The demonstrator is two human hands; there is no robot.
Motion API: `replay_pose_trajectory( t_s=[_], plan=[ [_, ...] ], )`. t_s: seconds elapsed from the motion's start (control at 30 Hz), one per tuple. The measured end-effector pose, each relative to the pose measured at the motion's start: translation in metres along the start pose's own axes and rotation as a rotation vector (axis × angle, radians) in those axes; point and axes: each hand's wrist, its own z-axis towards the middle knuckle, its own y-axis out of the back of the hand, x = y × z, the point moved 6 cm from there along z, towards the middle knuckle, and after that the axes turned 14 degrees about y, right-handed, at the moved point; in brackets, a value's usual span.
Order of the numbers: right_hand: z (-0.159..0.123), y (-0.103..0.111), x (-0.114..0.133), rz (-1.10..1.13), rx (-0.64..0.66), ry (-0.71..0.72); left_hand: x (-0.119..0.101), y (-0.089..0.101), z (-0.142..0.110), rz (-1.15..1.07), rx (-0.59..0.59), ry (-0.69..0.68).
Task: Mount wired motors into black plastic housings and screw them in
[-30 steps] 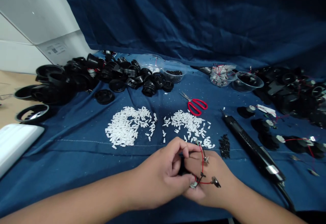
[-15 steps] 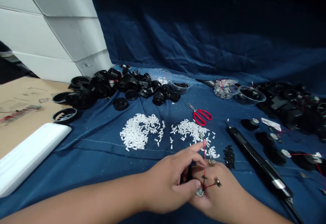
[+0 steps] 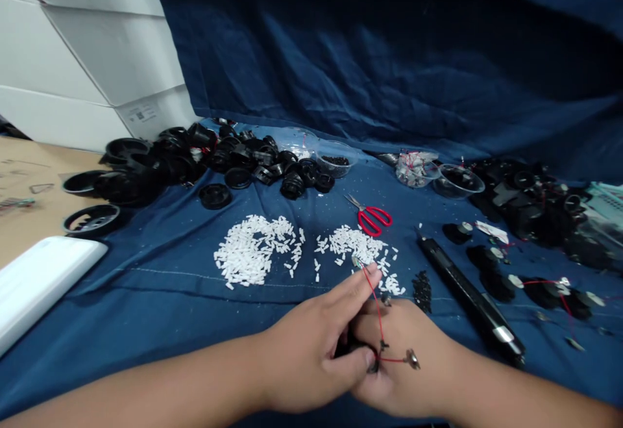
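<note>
My left hand (image 3: 309,350) and my right hand (image 3: 402,366) meet low in the view, close together over the blue cloth. Between them they grip a small black part (image 3: 353,348), mostly hidden by my fingers. Thin red wire (image 3: 374,304) runs from it up to my left fingertips, ending in a small metal tip. A second short red wire leads across the back of my right hand to a small metal terminal (image 3: 413,359). Just beyond my fingertips lies a pile of small white plastic pieces (image 3: 355,246), with a second pile (image 3: 253,251) to its left.
Red-handled scissors (image 3: 372,219) lie beyond the white piles. To the right are black granules (image 3: 422,291) and a long black tool (image 3: 467,298). Heaps of black round plastic parts (image 3: 170,165) and clear bowls (image 3: 457,182) line the back of the blue cloth (image 3: 146,311).
My left fingers have straightened along the red wire, and its tip now sits at my fingertips. The metal disc seen near my left thumb is now hidden. The whole view has shifted slightly.
</note>
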Motion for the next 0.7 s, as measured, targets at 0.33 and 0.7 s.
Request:
replay_pose_trajectory(
  t_s=[0.33, 0.7],
  plan=[
    [-0.001, -0.013, -0.013, -0.185, 0.194, 0.004, -0.002, 0.003, 0.004, -0.086, 0.052, 0.062],
    [-0.021, -0.036, -0.034, 0.080, 0.045, -0.063, 0.003, 0.008, 0.001, -0.153, 0.096, 0.038]
  ],
)
